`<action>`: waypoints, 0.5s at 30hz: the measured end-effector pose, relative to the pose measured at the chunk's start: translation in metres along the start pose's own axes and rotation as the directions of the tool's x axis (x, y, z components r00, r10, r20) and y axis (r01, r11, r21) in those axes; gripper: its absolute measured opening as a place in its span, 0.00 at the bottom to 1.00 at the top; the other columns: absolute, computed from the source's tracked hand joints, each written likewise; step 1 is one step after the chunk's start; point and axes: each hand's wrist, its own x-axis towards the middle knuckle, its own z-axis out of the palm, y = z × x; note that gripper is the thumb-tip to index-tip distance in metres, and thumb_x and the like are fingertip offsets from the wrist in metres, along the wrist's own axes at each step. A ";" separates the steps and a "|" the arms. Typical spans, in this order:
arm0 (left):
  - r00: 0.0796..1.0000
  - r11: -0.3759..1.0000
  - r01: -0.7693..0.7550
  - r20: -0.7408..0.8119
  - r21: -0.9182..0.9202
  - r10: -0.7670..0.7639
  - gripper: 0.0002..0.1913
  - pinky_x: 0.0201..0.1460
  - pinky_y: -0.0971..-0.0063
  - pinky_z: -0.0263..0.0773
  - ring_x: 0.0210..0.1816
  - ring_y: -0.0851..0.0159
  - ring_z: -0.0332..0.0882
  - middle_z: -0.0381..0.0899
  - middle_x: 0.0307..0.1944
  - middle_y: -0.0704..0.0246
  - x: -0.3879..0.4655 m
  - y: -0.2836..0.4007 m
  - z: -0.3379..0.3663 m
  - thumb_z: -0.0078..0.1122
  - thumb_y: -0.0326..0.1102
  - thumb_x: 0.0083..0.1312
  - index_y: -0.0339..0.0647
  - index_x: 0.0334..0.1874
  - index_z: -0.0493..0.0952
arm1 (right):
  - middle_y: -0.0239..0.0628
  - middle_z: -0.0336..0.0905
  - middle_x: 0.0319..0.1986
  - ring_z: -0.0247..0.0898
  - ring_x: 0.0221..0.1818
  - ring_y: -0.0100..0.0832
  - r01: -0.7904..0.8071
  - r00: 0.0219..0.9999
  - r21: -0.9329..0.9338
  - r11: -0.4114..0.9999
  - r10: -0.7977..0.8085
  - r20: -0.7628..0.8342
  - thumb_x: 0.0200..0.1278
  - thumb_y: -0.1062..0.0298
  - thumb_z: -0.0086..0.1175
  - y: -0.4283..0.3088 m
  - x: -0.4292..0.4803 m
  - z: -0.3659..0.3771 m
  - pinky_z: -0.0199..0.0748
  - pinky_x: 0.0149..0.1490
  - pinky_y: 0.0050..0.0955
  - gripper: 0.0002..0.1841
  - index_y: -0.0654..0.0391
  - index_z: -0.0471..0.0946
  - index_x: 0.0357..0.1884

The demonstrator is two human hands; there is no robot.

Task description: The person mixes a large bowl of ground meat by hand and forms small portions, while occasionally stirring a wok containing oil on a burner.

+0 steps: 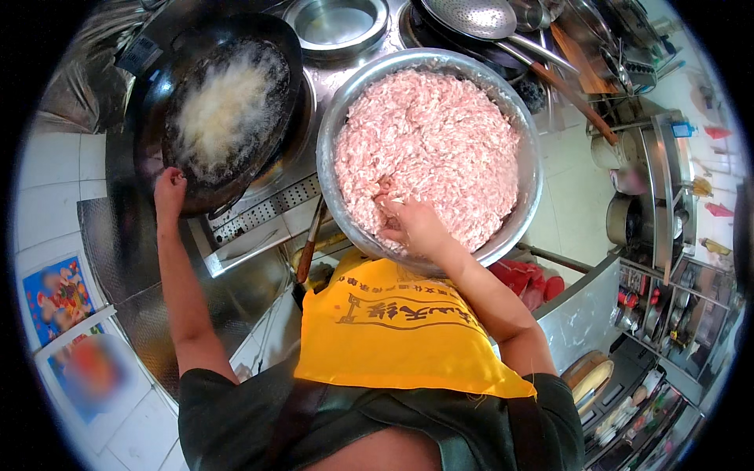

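A wide metal basin (533,171) in front of me is filled with pink minced meat (430,135). My right hand (415,226) is in the near left part of the meat, its fingers apart and curved with the tips partly buried; whether they grip any meat is unclear. To the left, a black wok (147,123) on the stove holds bubbling oil (227,120) with pale foam and vapour over it. My left hand (170,191) is at the wok's near left side with curled fingers; I cannot tell whether anything is pinched in them.
Behind the wok and basin stands a metal pan (336,23) of liquid. A perforated skimmer (474,17) with a wooden handle (574,103) lies at the back right. Another wooden handle (306,259) sticks out below the stove edge. Metal shelving (660,306) with pots is at the right.
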 end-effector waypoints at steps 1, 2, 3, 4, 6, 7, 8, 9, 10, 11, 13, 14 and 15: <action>1.000 0.997 -0.028 0.003 0.074 0.028 0.11 0.32 0.71 0.69 0.29 0.66 0.75 0.77 0.27 0.63 0.001 -0.003 0.003 0.57 0.36 0.60 0.37 0.41 0.74 | 0.49 0.76 0.30 0.71 0.37 0.51 -0.046 0.999 -0.003 0.999 0.046 0.010 0.49 0.63 0.64 0.007 -0.001 0.006 0.71 0.44 0.40 0.23 0.55 0.72 0.48; 1.000 0.997 -0.029 0.003 0.072 0.029 0.11 0.32 0.71 0.69 0.29 0.66 0.75 0.77 0.27 0.63 0.002 -0.007 0.003 0.57 0.36 0.60 0.37 0.41 0.74 | 0.48 0.76 0.30 0.70 0.37 0.51 -0.091 0.996 -0.006 0.996 0.091 0.021 0.50 0.62 0.62 0.014 -0.002 0.011 0.71 0.44 0.41 0.23 0.55 0.71 0.50; 0.996 0.997 0.056 0.067 0.052 -0.060 0.12 0.36 0.69 0.69 0.33 0.60 0.76 0.77 0.29 0.60 0.004 0.002 0.001 0.58 0.35 0.58 0.37 0.41 0.74 | 0.48 0.76 0.30 0.70 0.37 0.51 -0.096 0.995 -0.009 0.995 0.096 0.016 0.50 0.62 0.62 0.018 0.000 0.013 0.71 0.44 0.41 0.23 0.55 0.71 0.50; 0.980 0.989 0.143 0.133 0.038 -0.147 0.13 0.41 0.67 0.70 0.36 0.53 0.77 0.78 0.32 0.58 0.004 0.011 -0.001 0.59 0.35 0.55 0.37 0.41 0.75 | 0.47 0.77 0.31 0.72 0.37 0.49 -0.099 0.995 0.215 0.972 0.097 0.019 0.51 0.62 0.62 0.023 0.005 0.014 0.71 0.44 0.39 0.23 0.54 0.72 0.50; 0.998 0.998 0.035 0.043 0.052 -0.037 0.14 0.42 0.68 0.70 0.37 0.54 0.77 0.78 0.33 0.58 -0.004 0.027 -0.001 0.60 0.35 0.56 0.37 0.42 0.75 | 0.46 0.77 0.32 0.73 0.37 0.46 -0.095 0.995 0.428 0.899 0.096 0.019 0.51 0.62 0.62 0.027 0.010 0.014 0.71 0.44 0.37 0.22 0.53 0.73 0.50; 0.997 0.995 -0.065 -0.045 0.077 0.068 0.14 0.43 0.69 0.70 0.38 0.55 0.77 0.78 0.34 0.58 -0.009 0.036 -0.001 0.61 0.35 0.56 0.38 0.43 0.75 | 0.42 0.78 0.33 0.74 0.38 0.41 -0.085 0.996 0.586 0.806 0.076 0.040 0.52 0.62 0.62 0.022 0.012 0.009 0.71 0.45 0.34 0.21 0.54 0.74 0.49; 0.997 0.995 -0.065 -0.046 0.075 0.068 0.14 0.43 0.69 0.70 0.38 0.55 0.77 0.78 0.34 0.58 -0.012 0.047 -0.001 0.61 0.35 0.56 0.38 0.43 0.75 | 0.39 0.79 0.33 0.74 0.38 0.35 -0.077 0.997 0.725 0.685 0.052 0.057 0.52 0.62 0.62 0.018 0.014 0.006 0.71 0.46 0.31 0.20 0.55 0.75 0.48; 0.995 0.995 -0.081 -0.068 -0.052 0.077 0.13 0.44 0.71 0.70 0.39 0.58 0.77 0.78 0.36 0.60 -0.016 0.062 -0.002 0.60 0.34 0.57 0.38 0.43 0.75 | 0.39 0.79 0.33 0.74 0.38 0.35 -0.078 0.997 0.723 0.686 0.054 0.056 0.52 0.62 0.62 0.021 0.012 0.011 0.71 0.46 0.31 0.20 0.55 0.75 0.48; 0.993 0.980 -0.095 -0.092 -0.174 0.079 0.12 0.45 0.73 0.70 0.40 0.62 0.77 0.78 0.38 0.61 -0.020 0.078 -0.002 0.60 0.33 0.59 0.38 0.44 0.76 | 0.37 0.79 0.36 0.74 0.40 0.31 -0.073 0.994 0.724 0.686 0.111 -0.005 0.53 0.63 0.62 0.026 0.011 0.019 0.70 0.47 0.29 0.20 0.56 0.75 0.48; 0.993 0.980 -0.093 -0.092 -0.174 0.078 0.12 0.45 0.73 0.70 0.40 0.62 0.77 0.78 0.38 0.61 -0.026 0.095 -0.003 0.60 0.33 0.59 0.38 0.44 0.76 | 0.35 0.79 0.38 0.73 0.41 0.27 -0.067 0.984 0.723 0.687 0.167 -0.067 0.53 0.63 0.62 0.031 0.010 0.025 0.69 0.48 0.26 0.19 0.58 0.76 0.47; 0.990 0.875 -0.138 -0.030 -0.465 0.141 0.09 0.45 0.78 0.69 0.41 0.70 0.75 0.78 0.40 0.67 -0.039 0.128 0.002 0.58 0.29 0.62 0.37 0.44 0.75 | 0.36 0.79 0.40 0.72 0.43 0.26 -0.099 0.989 0.755 0.648 0.146 0.004 0.54 0.63 0.62 0.023 0.008 0.013 0.68 0.49 0.26 0.19 0.59 0.76 0.48; 0.987 0.809 -0.130 0.003 -0.574 0.160 0.09 0.45 0.80 0.69 0.42 0.72 0.75 0.78 0.41 0.68 -0.046 0.144 0.006 0.57 0.28 0.63 0.36 0.44 0.75 | 0.37 0.78 0.43 0.72 0.44 0.26 -0.128 0.990 0.784 0.607 0.123 0.067 0.55 0.63 0.61 0.016 0.007 0.004 0.68 0.50 0.26 0.20 0.61 0.75 0.48; 0.983 0.731 -0.113 0.033 -0.673 0.183 0.08 0.46 0.81 0.69 0.42 0.73 0.74 0.77 0.41 0.69 -0.054 0.158 0.010 0.56 0.28 0.64 0.36 0.44 0.75 | 0.37 0.78 0.43 0.72 0.44 0.26 -0.132 0.990 0.783 0.607 0.127 0.068 0.55 0.63 0.61 0.007 0.003 -0.004 0.68 0.50 0.26 0.20 0.61 0.75 0.48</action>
